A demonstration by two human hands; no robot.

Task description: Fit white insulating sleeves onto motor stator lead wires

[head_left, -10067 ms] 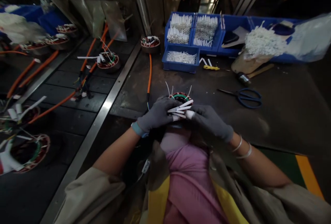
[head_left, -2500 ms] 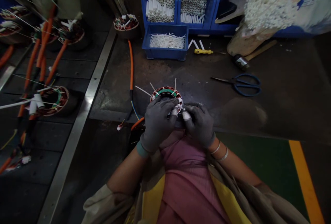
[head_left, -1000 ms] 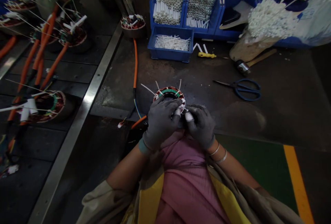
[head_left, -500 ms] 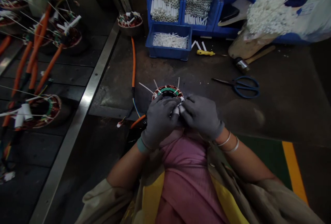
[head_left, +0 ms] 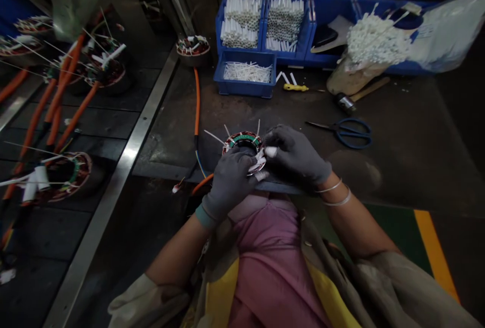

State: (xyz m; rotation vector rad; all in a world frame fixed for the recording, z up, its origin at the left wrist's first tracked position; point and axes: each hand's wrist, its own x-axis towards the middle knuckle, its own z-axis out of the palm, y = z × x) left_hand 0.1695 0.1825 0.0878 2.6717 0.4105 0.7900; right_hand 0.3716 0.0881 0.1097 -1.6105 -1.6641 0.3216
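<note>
The person's left hand (head_left: 233, 179), in a grey knit glove, clasps the 7 o'clock side of a round red-brown winding ring with a green inner band (head_left: 242, 137), by the near edge of the dark bench (head_left: 405, 166). The grey-gloved right hand (head_left: 278, 147) has curled fingers at 3 o'clock; whether it pinches anything cannot be told. 3 thin white plastic ties (head_left: 214, 136) jut between 10 and 1 o'clock.

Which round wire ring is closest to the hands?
The wire ring in front of the person's lap, between the left hand and right hand. The other rings all stand farther left, with neither hand touching them.
</note>
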